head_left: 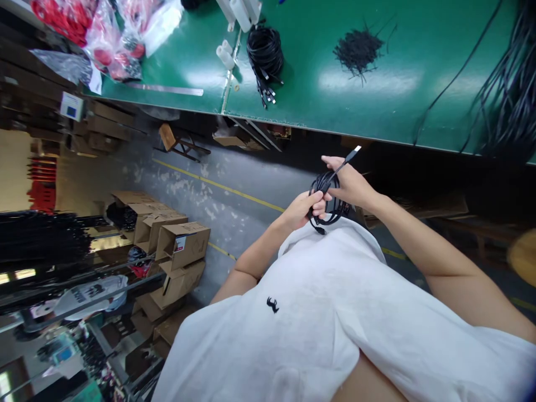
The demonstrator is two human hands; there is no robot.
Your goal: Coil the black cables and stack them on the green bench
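At about nine o'clock a dark rack of black cable bundles (42, 240) fills the edge, and just right of it, toward seven o'clock, stand stacked brown cardboard boxes (180, 245) on the grey concrete floor (234, 212), which carries a yellow painted line. At eleven o'clock clear plastic bags of red items (104, 33) lie on the green-topped desk (419, 84), with a long flat metal ruler (167, 89) beside them. Near twelve o'clock a coiled bundle of black cables (264, 53) rests on the desk next to short white plastic tubes (226, 56), and toward one o'clock sits a loose heap of short black ties (358, 50). Close to the centre the left hand (304, 209) is clenched on a small coil of black cable (329, 201), its fingers (320, 205) wrapped over the loops. The coil is held in the air in front of the white T-shirt (314, 312), below the desk edge, between the two hands. The right hand (352, 184) touches the coil from the other side, its fingers grasping the loops while the cable's end with a silver plug (355, 151) sticks up toward one o'clock. At two o'clock long black cables (511, 89) trail across the desk.
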